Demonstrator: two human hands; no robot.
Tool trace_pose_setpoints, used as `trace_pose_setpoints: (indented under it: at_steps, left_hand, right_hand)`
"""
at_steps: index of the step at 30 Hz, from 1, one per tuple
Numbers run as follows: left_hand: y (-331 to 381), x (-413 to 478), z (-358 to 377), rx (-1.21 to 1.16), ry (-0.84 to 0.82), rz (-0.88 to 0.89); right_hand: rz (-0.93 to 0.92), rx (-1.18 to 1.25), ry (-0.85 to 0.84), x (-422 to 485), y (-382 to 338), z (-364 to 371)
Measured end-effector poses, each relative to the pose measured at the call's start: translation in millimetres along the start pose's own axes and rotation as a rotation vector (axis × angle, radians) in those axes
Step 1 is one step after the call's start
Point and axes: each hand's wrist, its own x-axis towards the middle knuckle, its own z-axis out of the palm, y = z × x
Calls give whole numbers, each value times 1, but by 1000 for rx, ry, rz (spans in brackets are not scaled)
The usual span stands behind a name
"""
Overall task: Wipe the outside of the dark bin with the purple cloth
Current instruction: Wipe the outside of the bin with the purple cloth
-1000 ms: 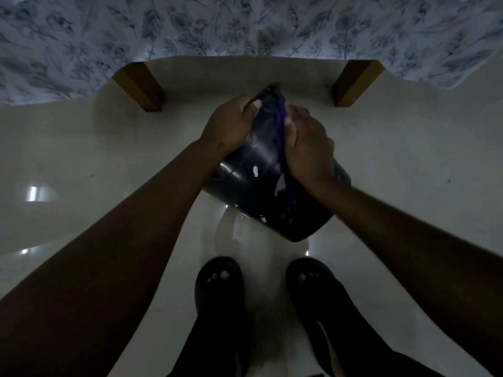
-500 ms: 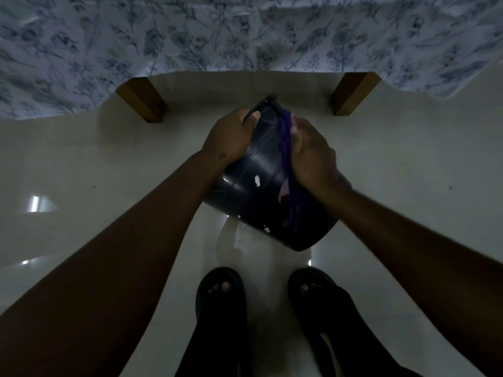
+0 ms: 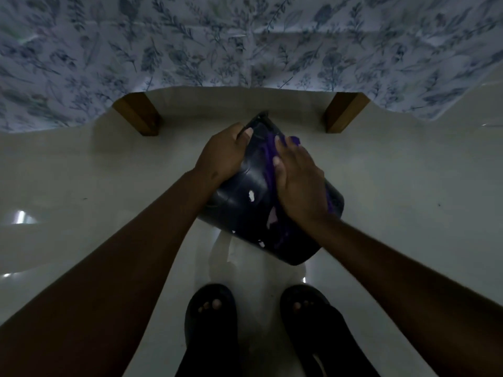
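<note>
The dark bin [image 3: 245,202] is tilted above the pale floor, its base toward me and its rim pointing away. Small white chips mark its glossy side. My left hand [image 3: 221,156] grips the bin near the rim on its left side. My right hand [image 3: 299,183] lies flat on the bin's right side, pressing the purple cloth [image 3: 268,156] against it. Folds of the cloth show beside my fingers and hang below my wrist.
A floral sheet [image 3: 245,42] hangs over a bed just beyond the bin, with two wooden legs [image 3: 138,114] [image 3: 344,111] on the glossy tiled floor [image 3: 95,172]. My feet in dark sandals [image 3: 211,314] stand right below the bin.
My right hand has spread flatter and slid along the bin's side with the cloth. The left hand keeps its grip near the rim. The view has tipped slightly, showing more of the sheet.
</note>
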Motion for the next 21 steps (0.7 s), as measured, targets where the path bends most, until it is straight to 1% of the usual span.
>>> trace_pose_setpoints:
  at_steps: [3, 4, 5, 7, 8, 10, 11, 14, 16, 19, 20, 21]
  left_hand:
    - [-7, -11, -1, 5, 16, -15]
    - [-11, -13, -2, 23, 15, -27]
    - [-13, -13, -2, 41, 11, -44]
    - [-15, -11, -1, 59, 1, -68]
    - [-14, -9, 0, 63, -4, -67]
    - [-12, -8, 1, 71, 7, -52]
    - [-11, -9, 2, 67, 15, -45]
    - [-12, -11, -1, 12, 5, -28]
    - [-11, -13, -4, 5, -9, -10]
    - [-12, -22, -5, 22, 16, -14]
    - [-14, -25, -5, 27, 31, -24]
    - [-17, -28, -4, 35, 42, -36]
  right_hand:
    - [214, 193, -118, 48, 23, -3]
    - [249, 183, -131, 49, 23, -2]
    - [243, 124, -110, 38, 19, 1]
    - [96, -22, -63, -5, -2, 6]
    - [11, -77, -87, -29, -14, 7]
    - [-91, -113, -152, -63, -25, 9]
    - [-111, -119, -152, -68, -25, 9]
    - [-107, -115, -63, -48, -18, 3]
    - [-43, -45, -34, -13, -5, 2]
    - [230, 206, -174, 45, 24, 0]
    - [291, 239, -197, 52, 25, -3]
    - [313, 207, -194, 47, 20, -2]
